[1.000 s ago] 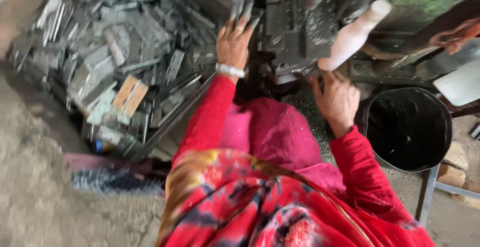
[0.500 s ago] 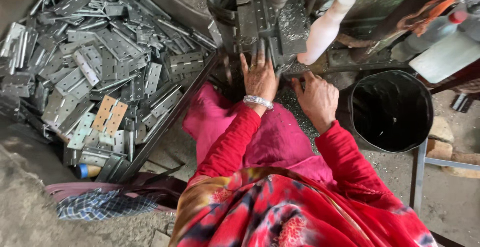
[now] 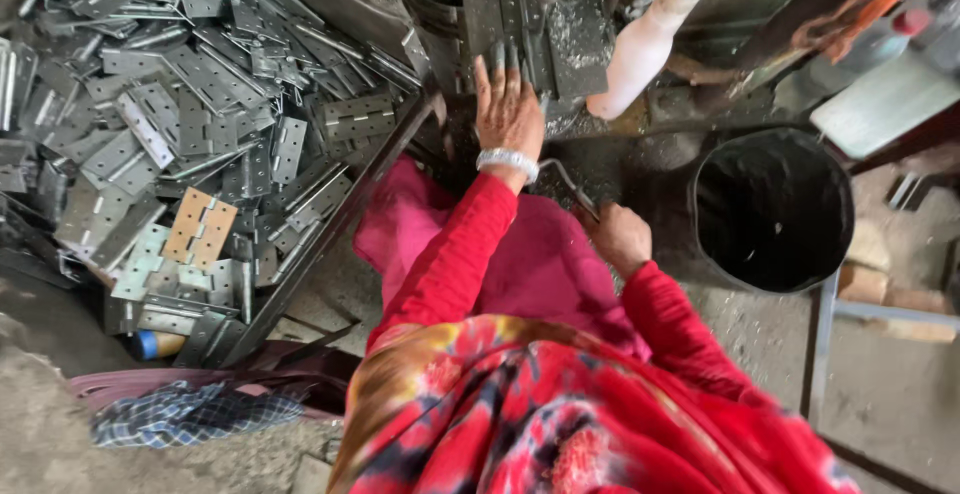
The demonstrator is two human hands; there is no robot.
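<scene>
Grey steel hinge [image 3: 500, 14] lies flat on the press bed, left hand [image 3: 508, 104] spread over it, fingers wide and pressing. Right hand [image 3: 620, 239] is fisted around a thin bent lever [image 3: 565, 179]. Judged best practice: seat the hinge squarely, fingertips clear of the tool. Hinges [image 3: 200, 124], stamped, perforated, dull-shiny, fill the tray on the left; a black bucket [image 3: 775, 209] stands on the right.
</scene>
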